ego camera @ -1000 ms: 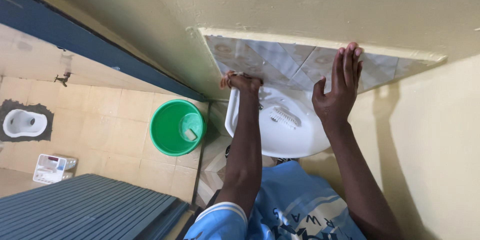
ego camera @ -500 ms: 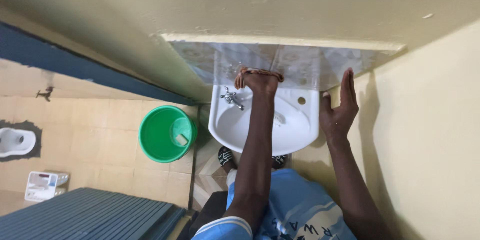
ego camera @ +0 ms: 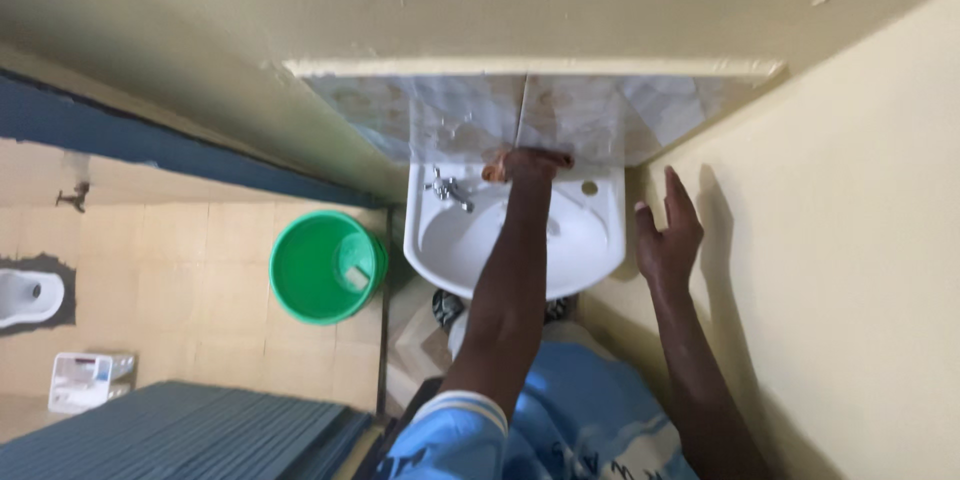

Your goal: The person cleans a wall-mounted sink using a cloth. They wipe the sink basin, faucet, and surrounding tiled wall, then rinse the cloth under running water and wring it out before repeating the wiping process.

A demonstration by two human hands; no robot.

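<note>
Left hand grips a brown cloth against the tiles above the white basin; right hand is open beside the wall.

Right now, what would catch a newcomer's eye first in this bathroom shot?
Most likely the white washbasin at centre, fixed under a patch of patterned wall tiles, with the left hand pressing an orange-brown cloth at its back edge. The right hand hangs open beside the basin, near the yellow wall. Left of the basin, a bright green bucket stands on the tiled floor.
</note>
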